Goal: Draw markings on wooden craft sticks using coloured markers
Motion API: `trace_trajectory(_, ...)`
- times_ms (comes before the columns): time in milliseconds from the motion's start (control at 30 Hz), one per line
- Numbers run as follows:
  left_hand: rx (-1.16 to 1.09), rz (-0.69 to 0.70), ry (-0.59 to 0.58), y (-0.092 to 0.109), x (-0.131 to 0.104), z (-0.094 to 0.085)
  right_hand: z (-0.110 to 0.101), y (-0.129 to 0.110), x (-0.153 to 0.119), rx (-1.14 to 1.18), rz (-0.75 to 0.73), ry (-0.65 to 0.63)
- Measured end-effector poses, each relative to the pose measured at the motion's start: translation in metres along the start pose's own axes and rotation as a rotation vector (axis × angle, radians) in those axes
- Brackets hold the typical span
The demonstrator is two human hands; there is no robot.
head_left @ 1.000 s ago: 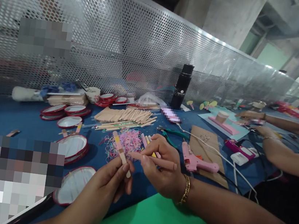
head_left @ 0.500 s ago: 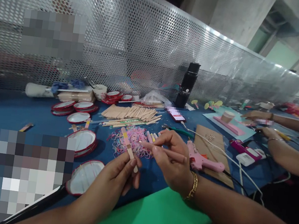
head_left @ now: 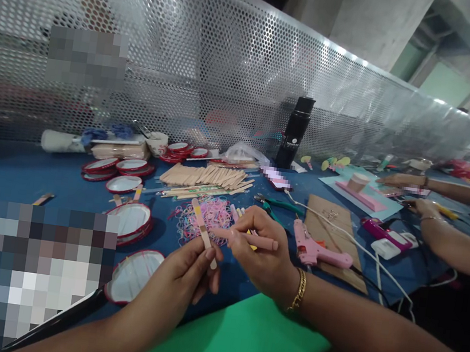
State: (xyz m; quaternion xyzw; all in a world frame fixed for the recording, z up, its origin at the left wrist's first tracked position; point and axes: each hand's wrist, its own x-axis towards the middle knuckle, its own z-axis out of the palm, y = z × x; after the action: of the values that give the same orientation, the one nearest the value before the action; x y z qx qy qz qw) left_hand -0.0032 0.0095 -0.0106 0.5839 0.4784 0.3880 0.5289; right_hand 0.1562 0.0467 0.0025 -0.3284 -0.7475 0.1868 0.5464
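Note:
My left hand (head_left: 191, 271) pinches the lower end of a wooden craft stick (head_left: 200, 219), which leans upward and carries pink, yellow and brown colour bands. A pinkish-brown marker pen (head_left: 267, 243) lies closed in the fingers of my right hand (head_left: 258, 260). Its tip points left and is at or very close to the brown part of the stick; whether they touch I cannot tell. Behind both hands lies a pile of thin pink and purple loops (head_left: 185, 224). Several more markers (head_left: 236, 213), partly covered by my right hand, lie beside the pile.
Plain craft sticks (head_left: 204, 176) are heaped farther back. Red-rimmed round pieces (head_left: 131, 221) lie on the left. A pink glue gun (head_left: 320, 253) rests on cardboard on the right, with a white cable (head_left: 340, 230) nearby. A black bottle (head_left: 294, 135) stands behind. A co-worker's hands (head_left: 425, 210) are far right.
My right hand has shifted left and tilted, bringing the marker's tip up to the stick. My left hand and the stick have hardly moved.

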Motion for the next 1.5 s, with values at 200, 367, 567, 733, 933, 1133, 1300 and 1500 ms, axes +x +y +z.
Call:
trace_trajectory(200, 0.019, 0.008, -0.012, 0.0019, -0.0014, -0.0002, 0.0012, 0.0013, -0.0005, 0.019, -0.001, -0.033)
trace_trajectory(367, 0.015, 0.008, 0.008, 0.0045, -0.0006, 0.0010, 0.0012, 0.0018, 0.0011, 0.013, -0.015, -0.073)
trace_trajectory(567, -0.008, 0.031, -0.011, 0.0002, 0.0010, 0.0008, 0.0010, 0.0029, 0.0022, -0.034, 0.025, 0.020)
trace_trajectory(733, 0.022, 0.029, 0.008, 0.0016, -0.0005, 0.0011, 0.0019, 0.0013, 0.0001, 0.008, 0.001, -0.062)
trace_trajectory(933, 0.013, 0.041, 0.006, 0.0032, -0.0013, 0.0010, 0.0018, 0.0021, 0.0016, -0.032, 0.024, 0.010)
trace_trajectory(1133, 0.034, 0.035, 0.013, 0.0041, -0.0010, 0.0011, 0.0018, 0.0034, -0.0002, 0.029, 0.006, -0.071)
trace_trajectory(1300, 0.018, 0.042, 0.002, 0.0024, -0.0001, 0.0014, 0.0019, 0.0031, 0.0000, -0.012, 0.020, 0.004)
trace_trajectory(1500, 0.043, 0.053, 0.009, 0.0026, -0.0011, 0.0009, 0.0016, 0.0026, 0.0003, 0.021, 0.011, -0.064)
